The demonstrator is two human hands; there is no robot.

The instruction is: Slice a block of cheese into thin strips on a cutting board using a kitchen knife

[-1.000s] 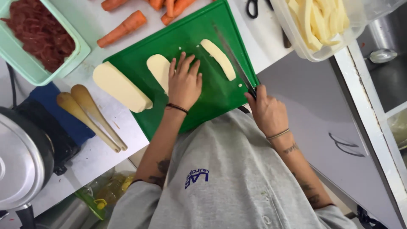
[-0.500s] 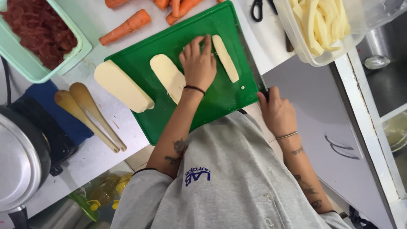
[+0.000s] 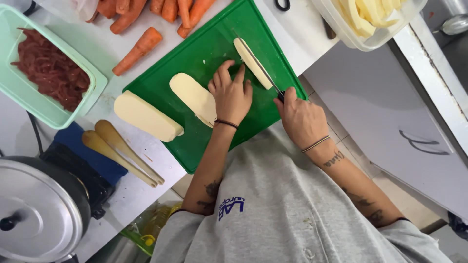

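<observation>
On the counter lies the cutting board [image 3: 204, 53], with two potato slabs [image 3: 192, 95] on it and a third slab [image 3: 146, 117] half off its left edge. The left hand [image 3: 231, 95] rests on the board between the slabs, the right hand [image 3: 300, 117] at its near right corner with the knife [image 3: 258, 65] laid across the farther slab. Carrots [image 3: 141, 46] lie beyond the board, the tub of meat [image 3: 48, 73] far left, wooden spoons [image 3: 122, 153] and a pot lid [image 3: 39, 214] nearer left, and a tub of potato strips [image 3: 370, 19] to the right.

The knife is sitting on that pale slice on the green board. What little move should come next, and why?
Probably a push of the knife down through the pale slice. The right hand grips the handle and the blade already lies lengthwise on the slice, while the left hand rests flat on the green cutting board beside it, fingertips near the slice, so they should stay off the blade's line.
</observation>
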